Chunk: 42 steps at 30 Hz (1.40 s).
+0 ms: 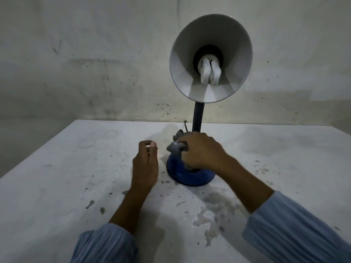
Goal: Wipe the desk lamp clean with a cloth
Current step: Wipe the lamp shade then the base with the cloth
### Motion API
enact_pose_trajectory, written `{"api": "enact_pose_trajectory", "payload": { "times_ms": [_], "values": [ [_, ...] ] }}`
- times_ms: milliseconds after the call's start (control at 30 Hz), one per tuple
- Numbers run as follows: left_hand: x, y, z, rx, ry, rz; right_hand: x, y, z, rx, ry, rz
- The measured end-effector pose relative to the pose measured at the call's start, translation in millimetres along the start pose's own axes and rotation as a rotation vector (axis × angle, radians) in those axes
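A desk lamp stands on the white table: a round blue base (188,178), a black flexible neck (197,116) and a wide shade (210,57), white inside, tilted toward me with a spiral bulb (209,72) in it. My right hand (201,150) grips a crumpled grey cloth (175,146) and presses it on top of the blue base, at the foot of the neck. My left hand (145,164) hovers just left of the base, fingers loosely curled, holding nothing and not touching the lamp.
The white table (66,177) is stained and flecked with chipped patches, most of them at the front right (212,215). A thin dark cord (185,125) shows behind the base. A grubby wall (95,73) rises right behind the table's far edge.
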State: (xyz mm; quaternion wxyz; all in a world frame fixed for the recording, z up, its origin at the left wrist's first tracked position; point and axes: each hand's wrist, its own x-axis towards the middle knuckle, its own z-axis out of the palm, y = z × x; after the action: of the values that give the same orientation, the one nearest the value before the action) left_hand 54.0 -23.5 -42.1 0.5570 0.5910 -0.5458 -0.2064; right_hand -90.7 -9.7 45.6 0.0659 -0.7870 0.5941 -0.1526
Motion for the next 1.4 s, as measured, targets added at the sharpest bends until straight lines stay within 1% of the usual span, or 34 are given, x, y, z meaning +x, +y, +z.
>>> {"api": "enact_pose_trajectory", "payload": {
  "times_ms": [33,67,133,167,200,267,300,333,400,433,500,533,567,633,700,767,867,1000,1067,1133,1200,1267,1333,1367,1400],
  "values": [
    [2,1,-2,-0.016,0.061,-0.018,4,-6,12,-0.126,0.057,-0.006],
    [5,1,-5,-0.030,0.110,-0.030,7,-12,23,-0.235,0.073,-0.013],
    [6,-1,-10,-0.053,0.149,-0.019,16,-17,33,-0.366,-0.013,-0.040],
    [6,-1,-11,-0.078,0.150,-0.017,20,-18,32,-0.329,-0.085,-0.083],
    [7,-4,-12,-0.095,0.137,-0.021,23,-18,27,-0.172,-0.156,-0.126],
    [8,-2,-15,-0.138,0.077,-0.035,23,-19,13,0.313,-0.318,-0.163],
    [9,1,-18,-0.232,0.016,-0.066,21,-18,6,0.501,-0.346,-0.179],
    [10,6,-21,-0.398,-0.087,-0.136,17,-15,0,0.607,-0.327,-0.185],
    [9,12,-28,-0.754,-0.362,-0.284,9,-5,-4,0.771,-0.279,-0.169],
    [9,13,-32,-0.858,-0.467,-0.310,5,0,-6,0.908,-0.284,-0.132],
    [9,11,-35,-0.933,-0.611,-0.290,-1,13,-9,1.245,-0.378,-0.032],
    [9,9,-36,-0.929,-0.649,-0.254,-3,19,-11,1.352,-0.430,0.000],
    [9,11,-36,-0.924,-0.683,-0.208,-5,25,-15,1.375,-0.455,0.004],
    [8,10,-37,-0.881,-0.703,-0.150,-8,34,-21,1.284,-0.423,-0.019],
    [9,12,-40,-0.860,-0.631,-0.173,-10,41,-29,1.144,-0.323,-0.027],
    [11,14,-43,-0.855,-0.601,-0.179,-13,45,-39,1.022,-0.230,-0.008],
    [13,17,-43,-0.843,-0.598,-0.160,-15,47,-52,0.964,-0.154,0.001],
    [11,19,-40,-0.923,-0.585,-0.168,-12,45,-59,0.905,-0.035,0.002],
    [12,21,-41,-0.908,-0.583,-0.174,-11,43,-58,0.820,0.057,-0.016],
    [11,24,-41,-0.884,-0.599,-0.172,-10,40,-56,0.744,0.183,-0.036],
    [9,25,-40,-0.830,-0.605,-0.142,-10,41,-55,0.697,0.274,-0.053],
    [7,27,-40,-0.744,-0.544,-0.128,-8,42,-55,0.744,0.275,-0.075],
    [8,26,-40,-0.631,-0.476,-0.129,-5,43,-53,0.850,0.235,-0.042],
    [9,25,-41,-0.553,-0.470,-0.126,-3,43,-52,0.865,0.242,-0.007],
    [9,24,-42,-0.464,-0.476,-0.131,0,43,-49,0.831,0.292,0.034]
  ]
}}
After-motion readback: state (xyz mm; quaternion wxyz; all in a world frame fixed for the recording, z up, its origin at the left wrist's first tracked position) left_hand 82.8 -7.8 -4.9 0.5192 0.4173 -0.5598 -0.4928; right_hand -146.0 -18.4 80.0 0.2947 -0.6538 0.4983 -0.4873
